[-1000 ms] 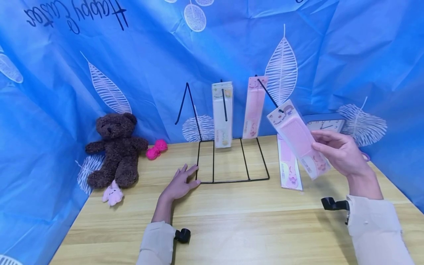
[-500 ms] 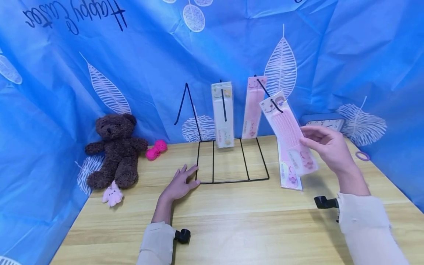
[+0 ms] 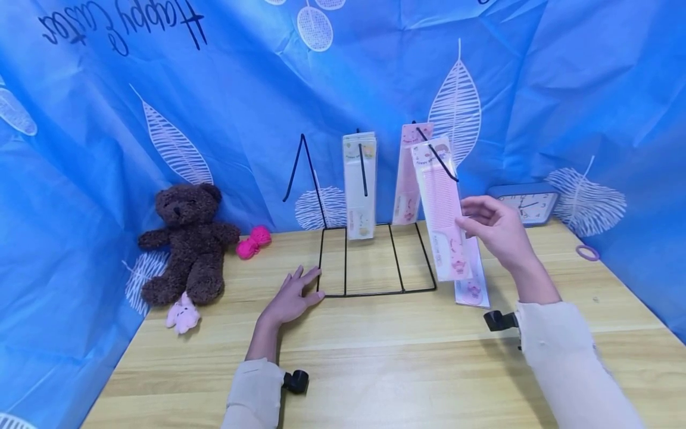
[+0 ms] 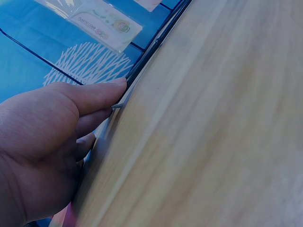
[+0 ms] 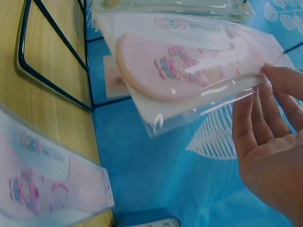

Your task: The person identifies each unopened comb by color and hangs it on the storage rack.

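Observation:
A packaged pink comb (image 3: 442,202) hangs with its top on the right arm of a black wire display rack (image 3: 375,294). My right hand (image 3: 495,229) pinches the pack's right edge between thumb and fingers; the right wrist view shows the clear wrapper and pink handle up close. Further back on that same arm is another packaged pink comb (image 3: 408,179). Pale green comb packs (image 3: 360,205) hang on the middle arm. With fingers extended, my left hand (image 3: 289,301) rests on the table and touches the front left corner of the rack base.
Partly behind the held pack, another comb pack (image 3: 474,289) lies on the table. A clock (image 3: 536,205) and a purple ring (image 3: 588,253) are at the right. Leftward sit a brown teddy bear (image 3: 190,241), a small pink plush toy (image 3: 183,314) and a pink bow (image 3: 253,242).
My right hand has moved left, bringing the pink comb pack further along the rack's right arm and more upright. The left hand stays in place.

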Available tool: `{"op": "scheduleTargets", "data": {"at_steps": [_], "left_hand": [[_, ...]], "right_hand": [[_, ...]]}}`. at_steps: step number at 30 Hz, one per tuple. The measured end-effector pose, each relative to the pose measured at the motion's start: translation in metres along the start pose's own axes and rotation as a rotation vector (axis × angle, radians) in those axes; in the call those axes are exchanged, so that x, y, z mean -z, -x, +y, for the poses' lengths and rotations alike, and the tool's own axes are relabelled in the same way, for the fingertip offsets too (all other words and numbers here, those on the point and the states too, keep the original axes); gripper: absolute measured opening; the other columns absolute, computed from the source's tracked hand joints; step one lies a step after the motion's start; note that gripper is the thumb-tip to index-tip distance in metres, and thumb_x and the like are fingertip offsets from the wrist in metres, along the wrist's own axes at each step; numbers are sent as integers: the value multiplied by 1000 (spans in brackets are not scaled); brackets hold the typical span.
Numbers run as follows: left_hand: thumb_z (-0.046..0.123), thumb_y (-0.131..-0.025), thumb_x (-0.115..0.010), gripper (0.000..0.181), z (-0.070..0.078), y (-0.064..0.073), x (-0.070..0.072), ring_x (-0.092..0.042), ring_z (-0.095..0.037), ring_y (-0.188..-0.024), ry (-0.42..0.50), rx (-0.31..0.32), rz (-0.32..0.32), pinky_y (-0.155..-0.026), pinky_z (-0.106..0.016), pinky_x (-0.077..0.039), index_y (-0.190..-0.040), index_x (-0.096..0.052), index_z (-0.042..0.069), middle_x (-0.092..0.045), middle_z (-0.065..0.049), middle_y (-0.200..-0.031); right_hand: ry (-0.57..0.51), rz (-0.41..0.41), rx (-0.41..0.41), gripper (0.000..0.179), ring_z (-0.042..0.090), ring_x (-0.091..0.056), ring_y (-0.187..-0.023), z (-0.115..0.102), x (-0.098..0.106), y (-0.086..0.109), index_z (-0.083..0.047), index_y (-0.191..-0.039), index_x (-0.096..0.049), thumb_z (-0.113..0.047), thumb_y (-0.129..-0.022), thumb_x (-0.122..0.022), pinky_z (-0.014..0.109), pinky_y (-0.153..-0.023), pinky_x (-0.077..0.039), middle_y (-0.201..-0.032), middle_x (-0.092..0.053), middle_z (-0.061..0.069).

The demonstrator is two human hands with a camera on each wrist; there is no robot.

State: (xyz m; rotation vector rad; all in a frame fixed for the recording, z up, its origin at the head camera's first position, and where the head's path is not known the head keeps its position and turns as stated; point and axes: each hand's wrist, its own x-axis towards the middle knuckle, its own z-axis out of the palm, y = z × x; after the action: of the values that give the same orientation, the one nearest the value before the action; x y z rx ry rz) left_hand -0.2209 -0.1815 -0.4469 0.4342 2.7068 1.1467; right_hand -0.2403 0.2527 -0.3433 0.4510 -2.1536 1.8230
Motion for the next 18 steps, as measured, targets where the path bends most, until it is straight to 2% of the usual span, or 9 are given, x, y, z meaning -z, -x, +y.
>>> {"op": "scheduleTargets", "data": {"at_steps": [8, 12, 18], "left_hand": [[23, -102, -64, 60, 0, 0, 1, -2, -37, -154, -1, -3, -2, -124, -53, 4, -154, -42, 4, -33, -13, -162], [23, -102, -63, 60, 0, 0, 1, -2, -37, -154, -3, -12, -4, -123, -53, 4, -154, -41, 3, -33, -14, -162], [23, -102, -63, 60, 0, 0, 1, -2, -38, -154, -3, -16, -5, -123, -53, 4, -154, -42, 3, -33, -14, -162]], "right_hand": [[-13, -11, -81, 24, 10, -70, -86, 6, -13, -16, -5, -120, -67, -9, -96, -70, 25, -70, -60, -100, -70, -4], [18, -10, -103, 30, 11, -69, -89, 8, -21, -24, 0, -124, -63, -16, -99, -68, 27, -72, -60, -104, -68, -1], [17, 19, -170, 36, 14, -64, -94, 10, -31, -33, -1, -124, -62, -27, -100, -68, 26, -75, -60, -105, -66, 2]]}}
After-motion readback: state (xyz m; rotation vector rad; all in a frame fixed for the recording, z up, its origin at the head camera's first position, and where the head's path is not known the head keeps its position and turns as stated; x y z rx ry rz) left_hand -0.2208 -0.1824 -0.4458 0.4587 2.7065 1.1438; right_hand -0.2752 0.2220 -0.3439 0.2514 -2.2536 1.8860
